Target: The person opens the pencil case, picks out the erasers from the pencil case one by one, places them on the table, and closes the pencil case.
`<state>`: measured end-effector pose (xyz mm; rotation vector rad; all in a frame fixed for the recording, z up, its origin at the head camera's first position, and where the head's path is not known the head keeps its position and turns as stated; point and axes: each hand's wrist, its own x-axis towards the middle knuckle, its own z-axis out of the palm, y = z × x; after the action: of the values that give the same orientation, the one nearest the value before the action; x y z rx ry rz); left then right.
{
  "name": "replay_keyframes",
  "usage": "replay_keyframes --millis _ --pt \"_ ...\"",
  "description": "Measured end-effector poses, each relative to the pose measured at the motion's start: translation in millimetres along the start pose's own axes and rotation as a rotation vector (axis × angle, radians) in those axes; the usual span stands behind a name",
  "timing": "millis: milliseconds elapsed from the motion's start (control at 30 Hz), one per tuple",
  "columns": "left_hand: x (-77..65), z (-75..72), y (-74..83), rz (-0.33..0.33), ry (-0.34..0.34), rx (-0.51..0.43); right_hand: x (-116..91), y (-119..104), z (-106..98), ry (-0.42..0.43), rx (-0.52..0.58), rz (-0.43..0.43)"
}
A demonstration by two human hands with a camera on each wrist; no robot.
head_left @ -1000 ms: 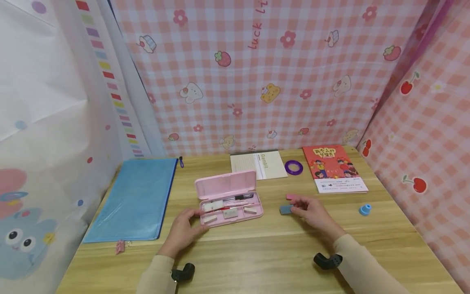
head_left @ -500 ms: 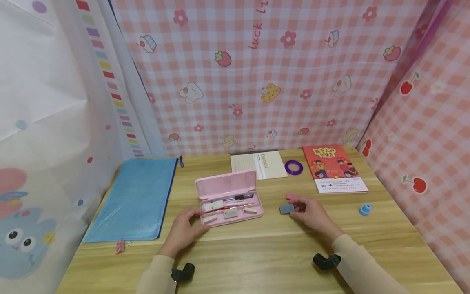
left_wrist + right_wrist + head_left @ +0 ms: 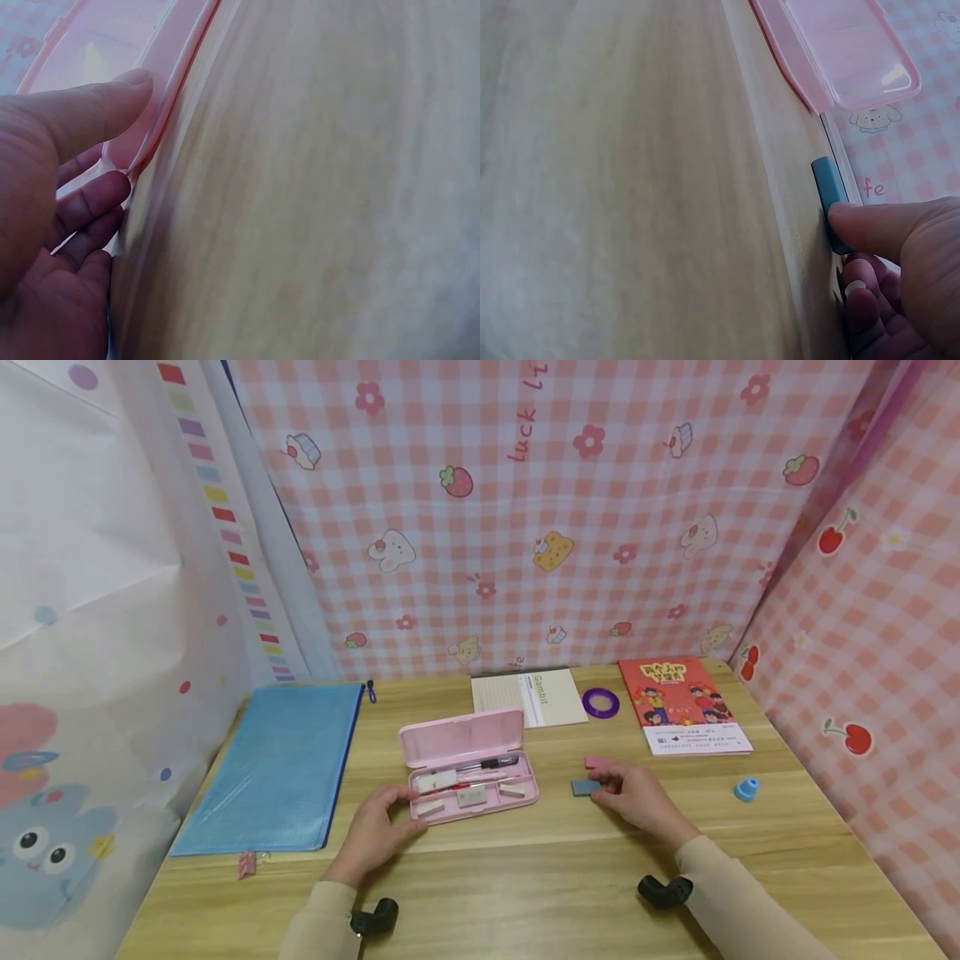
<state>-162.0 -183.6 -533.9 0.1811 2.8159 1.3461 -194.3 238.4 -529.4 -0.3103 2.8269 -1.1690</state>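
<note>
A pink pencil case (image 3: 461, 741) lies with its lid up on the wooden table. My left hand (image 3: 375, 832) holds its left end, the thumb at the front corner and the fingers at the side. Pens (image 3: 487, 764) fill the rear section, and small whitish erasers (image 3: 471, 797) sit in the front compartments. To the right of the case, my right hand (image 3: 639, 799) pinches the right end of a blue eraser (image 3: 826, 180) between thumb and fingers, low over the table. Just behind those fingers lies a pink block (image 3: 596, 762), partly hidden by them.
A blue zip folder (image 3: 277, 768) lies at the left, with a pink clip (image 3: 246, 864) below it. Toward the back are a notepad (image 3: 558, 697), a purple ring of tape (image 3: 601, 702) and a red book (image 3: 678, 697). A small blue cone-shaped piece (image 3: 746, 789) stands at the right.
My right forearm has shifted very slightly left, and the blue eraser tilts a little differently. The left hand and the case look the same.
</note>
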Motion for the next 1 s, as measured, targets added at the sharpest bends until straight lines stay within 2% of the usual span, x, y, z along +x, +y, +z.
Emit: replay_keyframes --millis 333,533,667,767,1000 --pt "-1.0 0.1 0.7 -0.005 0.006 -0.008 1.8 -4.1 -1.5 -0.025 -0.012 0.023" --pt "-0.6 -0.2 -0.2 0.006 0.012 -0.001 1.7 -12.8 -0.9 0.011 0.005 0.023" --pt "-0.7 -0.2 -0.6 0.007 0.013 0.004 6.4 -33.7 3.9 0.022 0.007 -0.006" --pt "-0.5 -0.1 -1.1 0.003 0.011 0.001 13.6 -54.9 13.5 0.003 0.022 -0.06" --pt "-0.5 0.9 -2.3 -0.003 0.008 -0.01 36.3 -105.0 53.7 -0.092 0.053 -0.136"
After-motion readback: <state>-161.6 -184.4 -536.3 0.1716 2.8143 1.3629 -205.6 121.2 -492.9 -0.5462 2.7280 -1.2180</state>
